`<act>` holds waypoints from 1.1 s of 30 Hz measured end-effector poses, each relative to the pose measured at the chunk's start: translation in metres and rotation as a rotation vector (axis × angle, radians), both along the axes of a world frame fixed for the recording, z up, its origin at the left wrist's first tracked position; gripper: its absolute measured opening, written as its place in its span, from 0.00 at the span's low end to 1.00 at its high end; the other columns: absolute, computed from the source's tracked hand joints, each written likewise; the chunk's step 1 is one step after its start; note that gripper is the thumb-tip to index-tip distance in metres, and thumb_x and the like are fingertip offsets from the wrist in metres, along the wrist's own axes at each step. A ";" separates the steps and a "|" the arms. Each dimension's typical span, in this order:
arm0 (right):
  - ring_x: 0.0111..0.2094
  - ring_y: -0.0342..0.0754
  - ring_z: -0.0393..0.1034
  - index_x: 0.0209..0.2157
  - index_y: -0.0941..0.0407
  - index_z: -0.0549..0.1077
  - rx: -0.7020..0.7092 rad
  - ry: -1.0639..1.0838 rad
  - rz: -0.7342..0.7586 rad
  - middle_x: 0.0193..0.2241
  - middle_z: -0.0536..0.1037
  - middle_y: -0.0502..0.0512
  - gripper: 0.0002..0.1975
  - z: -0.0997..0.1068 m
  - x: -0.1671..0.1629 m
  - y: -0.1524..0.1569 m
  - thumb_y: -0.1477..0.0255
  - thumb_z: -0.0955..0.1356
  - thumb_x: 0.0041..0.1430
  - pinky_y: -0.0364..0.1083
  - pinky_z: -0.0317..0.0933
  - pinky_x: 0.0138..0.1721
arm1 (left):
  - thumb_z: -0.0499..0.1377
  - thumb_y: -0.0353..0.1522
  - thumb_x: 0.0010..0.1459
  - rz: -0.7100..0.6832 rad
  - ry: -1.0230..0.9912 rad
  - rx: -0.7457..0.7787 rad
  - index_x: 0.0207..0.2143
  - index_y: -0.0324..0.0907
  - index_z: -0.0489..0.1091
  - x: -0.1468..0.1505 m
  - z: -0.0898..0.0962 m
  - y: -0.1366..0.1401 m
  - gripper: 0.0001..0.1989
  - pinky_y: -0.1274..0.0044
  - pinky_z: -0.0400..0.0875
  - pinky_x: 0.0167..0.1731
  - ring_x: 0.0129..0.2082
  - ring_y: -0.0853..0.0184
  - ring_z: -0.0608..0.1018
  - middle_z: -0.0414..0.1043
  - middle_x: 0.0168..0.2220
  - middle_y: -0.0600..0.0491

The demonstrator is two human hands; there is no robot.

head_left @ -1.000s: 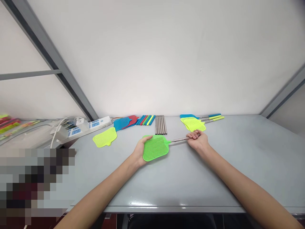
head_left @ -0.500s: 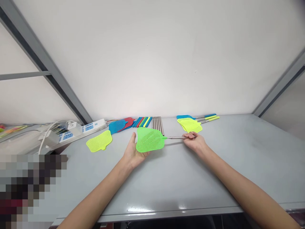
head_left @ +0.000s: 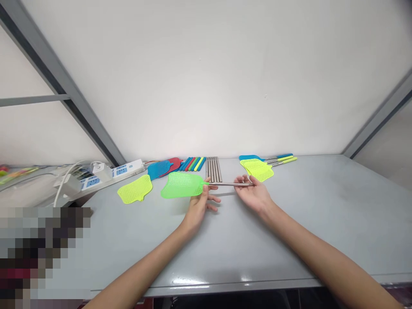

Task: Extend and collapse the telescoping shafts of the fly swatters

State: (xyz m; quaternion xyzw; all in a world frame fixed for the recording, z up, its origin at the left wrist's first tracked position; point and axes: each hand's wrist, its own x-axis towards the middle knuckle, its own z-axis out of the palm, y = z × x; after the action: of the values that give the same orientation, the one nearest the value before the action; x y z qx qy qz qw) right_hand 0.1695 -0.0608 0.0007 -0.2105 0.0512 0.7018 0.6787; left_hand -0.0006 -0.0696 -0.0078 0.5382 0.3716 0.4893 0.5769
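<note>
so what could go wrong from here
The left grip pinches the green swatter head near its neck, so the wide mesh might twist or tip if that pinch slackens.

The right grip appears to hold the smooth metal rod with loosely curled fingers, so the rod could slide or turn.

The row of metal tubes appears close behind the left fingertips, so a stray movement might knock some out of line.

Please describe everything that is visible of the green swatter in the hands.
The green swatter has a broad head with many small holes, apparently plastic, joined by a narrow neck to a shiny metal rod. It is held above the table, roughly level, head to the left. The left hand pinches the neck; the right hand holds the rod further along.
</note>
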 end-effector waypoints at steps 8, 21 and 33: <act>0.37 0.47 0.68 0.38 0.60 0.67 0.178 -0.200 0.430 0.32 0.71 0.57 0.12 -0.003 -0.018 -0.011 0.74 0.59 0.53 0.47 0.62 0.37 | 0.51 0.40 0.50 0.327 -0.251 -0.060 0.29 0.40 0.62 -0.010 -0.002 0.016 0.12 0.82 0.61 0.15 0.17 0.74 0.68 0.63 0.22 0.57; 0.27 0.46 0.67 0.33 0.60 0.71 0.373 -0.749 0.549 0.28 0.71 0.57 0.18 -0.011 -0.027 -0.019 0.63 0.57 0.54 0.45 0.59 0.30 | 0.46 0.44 0.51 0.198 -0.182 -0.209 0.21 0.41 0.57 -0.006 -0.011 0.010 0.17 0.82 0.56 0.12 0.11 0.75 0.61 0.57 0.13 0.60; 0.23 0.44 0.64 0.25 0.61 0.71 0.449 -0.832 0.641 0.21 0.69 0.55 0.24 -0.012 -0.031 -0.022 0.59 0.54 0.55 0.44 0.56 0.29 | 0.49 0.46 0.50 0.106 0.007 -0.148 0.14 0.41 0.50 -0.002 -0.005 0.003 0.22 0.82 0.53 0.14 0.11 0.77 0.56 0.49 0.11 0.61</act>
State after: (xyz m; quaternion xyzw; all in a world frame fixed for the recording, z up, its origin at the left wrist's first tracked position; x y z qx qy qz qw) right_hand 0.1387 -0.0830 -0.0117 -0.3247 -0.4369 0.7243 0.4232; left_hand -0.0029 -0.0662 -0.0129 0.4754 0.4367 0.4886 0.5869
